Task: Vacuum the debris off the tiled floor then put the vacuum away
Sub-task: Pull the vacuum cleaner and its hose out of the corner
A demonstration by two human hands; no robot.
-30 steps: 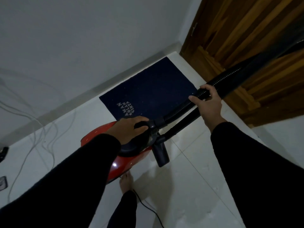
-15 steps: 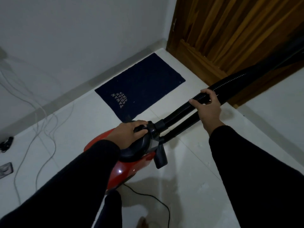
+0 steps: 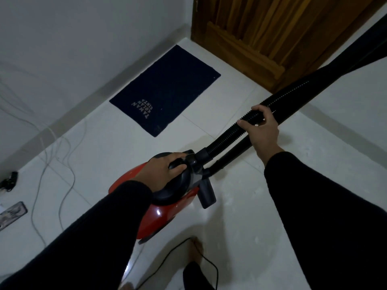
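Note:
A red canister vacuum [image 3: 161,216] with a black top hangs above the white tiled floor [image 3: 240,206]. My left hand [image 3: 163,170] grips its black carry handle. The ribbed black hose [image 3: 226,137] and a rigid black tube beside it run up to the right, out of view. My right hand [image 3: 261,128] is curled round the hose and tube together. A short black nozzle piece [image 3: 207,195] sticks down from the vacuum's front. Its black power cord [image 3: 178,248] trails on the floor near my bare foot [image 3: 196,252].
A dark blue doormat [image 3: 167,88] with white lettering lies by the wall. A wooden door [image 3: 272,32] stands at the back right. Loose white cables [image 3: 52,160] run over the floor at the left, near a small black item [image 3: 9,181] and a flat object [image 3: 11,213].
The view has pulled back and turned: mat and door have shifted farther away. Both hands keep the same grips. My foot now shows behind the vacuum.

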